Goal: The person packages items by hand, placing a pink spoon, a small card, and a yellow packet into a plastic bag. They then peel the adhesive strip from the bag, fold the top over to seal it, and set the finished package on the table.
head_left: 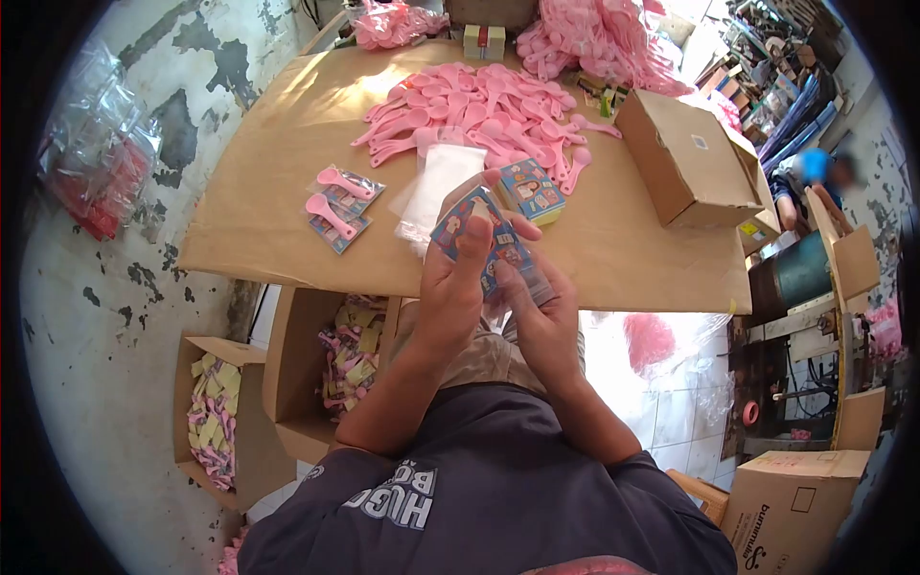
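"What's in those hands?"
"The left hand [448,283] and right hand [550,309] both grip a blue printed card [494,241], tilted, over the near side of the table [259,201]."
"And beyond?"
"Clear bags [439,187] just past them; a card stack [533,189] to the right. Left, two pink spoons [318,203] lie on blue cards [358,228]. Farther, a heap of pink spoons [479,113], with a cardboard box [685,158] on its right."

I see, on the table [632,264]: spoon heap [470,110] behind card stack [532,192] | carton [682,158] right (near edge) | packets [355,205] left of plastic sleeves [443,184]
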Available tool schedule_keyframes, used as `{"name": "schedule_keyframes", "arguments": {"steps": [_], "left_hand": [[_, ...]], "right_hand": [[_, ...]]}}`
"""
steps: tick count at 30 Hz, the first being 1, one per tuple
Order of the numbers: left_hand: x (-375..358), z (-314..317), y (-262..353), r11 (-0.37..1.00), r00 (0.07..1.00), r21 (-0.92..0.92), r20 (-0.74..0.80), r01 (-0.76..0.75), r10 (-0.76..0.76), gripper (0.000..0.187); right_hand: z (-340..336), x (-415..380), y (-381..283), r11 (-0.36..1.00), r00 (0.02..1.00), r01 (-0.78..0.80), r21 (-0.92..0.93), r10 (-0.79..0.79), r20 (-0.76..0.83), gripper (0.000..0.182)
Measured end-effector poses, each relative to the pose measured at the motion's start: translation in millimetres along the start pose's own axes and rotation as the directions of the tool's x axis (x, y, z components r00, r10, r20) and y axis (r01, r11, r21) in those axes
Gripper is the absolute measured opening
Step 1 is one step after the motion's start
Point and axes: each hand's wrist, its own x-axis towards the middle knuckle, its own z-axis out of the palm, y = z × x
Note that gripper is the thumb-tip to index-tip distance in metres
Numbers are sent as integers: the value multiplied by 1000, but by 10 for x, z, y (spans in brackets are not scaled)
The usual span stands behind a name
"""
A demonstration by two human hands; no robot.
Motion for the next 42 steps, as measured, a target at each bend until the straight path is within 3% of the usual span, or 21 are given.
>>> {"name": "schedule_keyframes", "arguments": {"steps": [2, 4, 5, 7, 12, 16, 18, 20, 21, 23, 24, 25, 27, 28, 29, 32, 33, 35, 36, 38, 42], "left_hand": [[19, -11, 54, 1000, 1000, -26, 20, -11, 11, 61], [20, 8, 124, 976, 998, -213, -52, -37, 27, 57], [35, -10, 133, 975, 998, -219, -50, -37, 27, 57], [99, -41, 146, 947, 990, -289, -13, -139, 141, 55], [135, -1, -9, 845, 983, -533, 171, 36, 66, 53], [77, 39, -63, 855, 992, -509, 116, 100, -48, 52], [105, -49, -103, 872, 995, -484, 92, 70, -29, 52], [164, -134, -123, 889, 997, -454, 80, 51, -16, 51], [199, -163, -127, 886, 1000, -462, 2, 23, -25, 46], [290, -285, -153, 881, 996, -473, -77, 2, -43, 41], [342, -403, -155, 849, 986, -528, -152, -25, -65, 40], [375, -529, -149, 815, 970, -577, -222, -54, -93, 40], [425, -827, -80, 800, 954, -590, -289, -111, -81, 38], [467, -939, -43, 782, 932, -596, -357, -181, -56, 36], [498, -996, 10, 784, 936, -597, -348, -171, -61, 36], [466, -1060, 135, 785, 948, -574, -312, -234, 54, 34], [450, -1045, 141, 783, 949, -578, -311, -231, 50, 34], [399, -966, 130, 839, 963, -510, -262, -190, 59, 37], [358, -951, 100, 835, 962, -516, -267, -190, 54, 37], [294, -945, 43, 881, 950, -434, -307, -187, 51, 42], [229, -1026, 34, 891, 935, -411, -352, -192, 39, 44]], "right_hand": [[-15, -10, -41, 992, 992, -114, 51, 111, 51, 23], [13, -41, -86, 991, 991, -129, 46, 127, 48, 22], [23, -61, -103, 988, 989, -148, 50, 146, 35, 21], [-2, -108, -70, 991, 991, -136, 6, 136, 18, 20], [-61, -138, -32, 990, 991, -123, -66, 119, -66, 17], [-28, -70, 18, 995, 990, -90, -53, 84, -110, 16], [34, 15, 118, 994, 986, -101, -47, 94, -135, 17], [62, 117, 285, 978, 960, 206, -46, -211, -186, 23], [14, 137, 269, 979, 960, 199, -50, -205, -190, 23], [-157, 175, 126, 773, 920, 350, -529, -391, 36, 23], [-211, 231, -16, 642, 877, 459, -614, -439, 196, 16], [-251, 288, -120, 645, 882, 449, -619, -432, 189, 16], [-346, 429, -252, 519, 865, 477, -710, -420, 274, 11], [-472, 568, -241, 559, 857, 476, -680, -469, 214, 11], [-629, 687, -247, 592, 895, 377, -712, -431, 116, 8], [-893, 1230, -482, 410, 953, 226, -884, -281, 113, 11], [-1006, 1402, -467, 407, 954, 221, -886, -279, 110, 11], [-1231, 1664, -345, 231, 951, 298, -926, -156, 267, 18], [-1270, 1734, -310, 225, 952, 296, -928, -149, 267, 18], [-1298, 1851, -265, 169, 960, 195, -966, 170, 224, 21], [-1219, 1648, -233, 207, 957, 148, -967, 215, 193, 24]]}}
